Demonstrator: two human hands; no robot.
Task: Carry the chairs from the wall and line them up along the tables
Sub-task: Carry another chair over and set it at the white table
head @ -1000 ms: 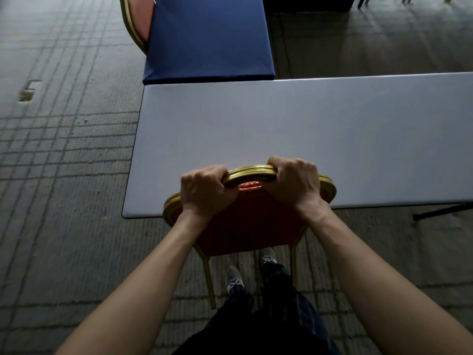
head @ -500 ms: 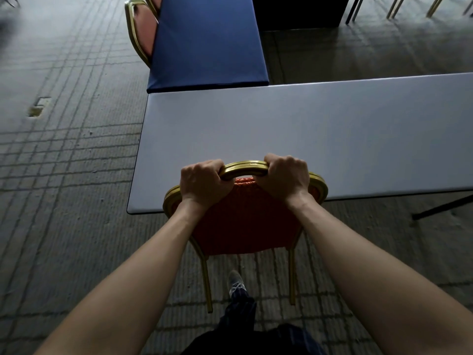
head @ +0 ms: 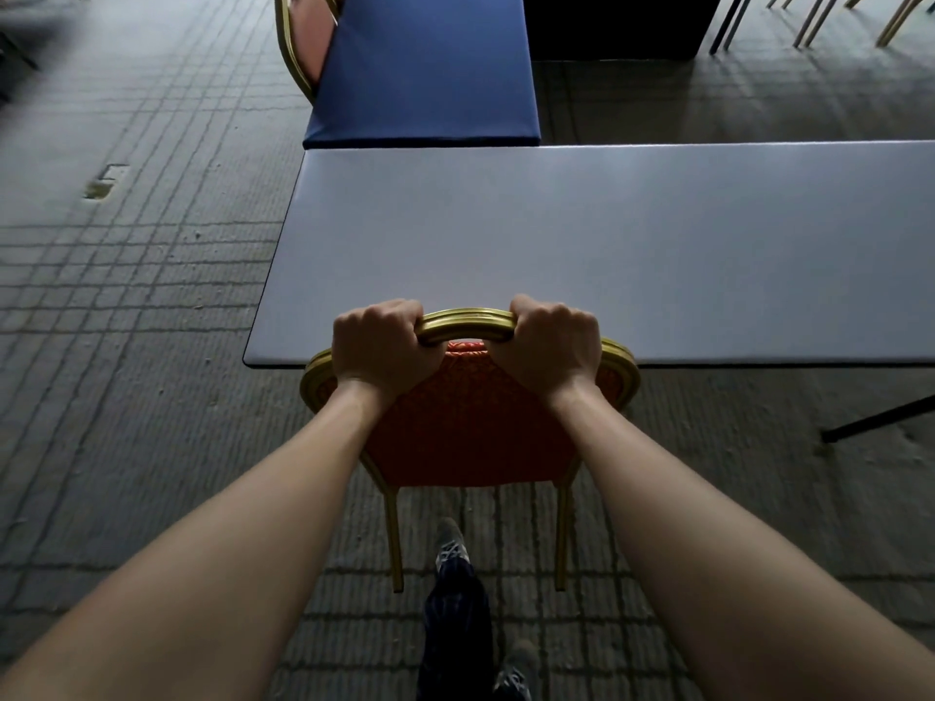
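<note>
Both hands, left hand [head: 380,346] and right hand [head: 551,346], clamp the chair [head: 468,427] backrest at the white counter [head: 607,245] edge. Risk: pushing further could jam the frame against the counter.

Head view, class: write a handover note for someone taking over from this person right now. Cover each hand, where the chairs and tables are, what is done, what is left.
Left hand grips the gold top rail of the red chair; right hand grips the same rail.
The chair's back is at the near long edge of the white table, toward its left end. A second chair stands beside the blue table beyond.
Done: this chair is brought to the white table.
Left: probably square it up, let go, then fetch more chairs for this edge.
</note>
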